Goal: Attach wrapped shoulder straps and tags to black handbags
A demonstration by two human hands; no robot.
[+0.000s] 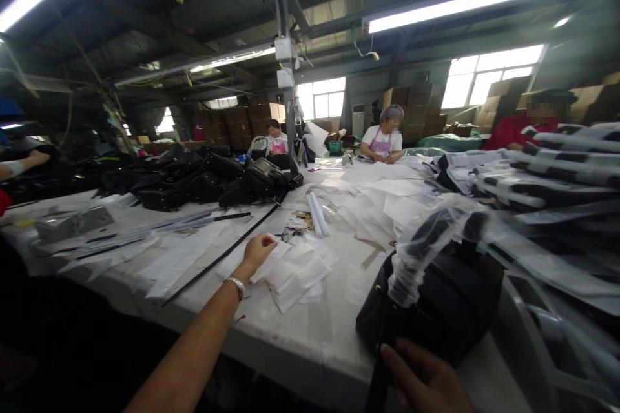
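Note:
My left hand (259,251) reaches over the table with its fingertips pinched together. It is just above the left edge of a loose pile of thin white sheets (295,277); whatever is between the fingertips is too small to make out. At the lower right, my right hand (426,377) grips a black strap (380,381) between thumb and fingers. The strap runs up to a black handbag (436,303) standing on the table, whose handle is wrapped in clear plastic film (411,271). Small brown tags (300,222) lie beyond the sheets, beside rolled white material (317,214).
Black bags (208,174) are heaped at the back left. A long black strap (223,251) crosses the white table (310,335). Wrapped black-and-white pieces (547,174) are stacked high on the right. A metal post (292,122) rises mid-table. Several people work around it, including one person (382,139) opposite.

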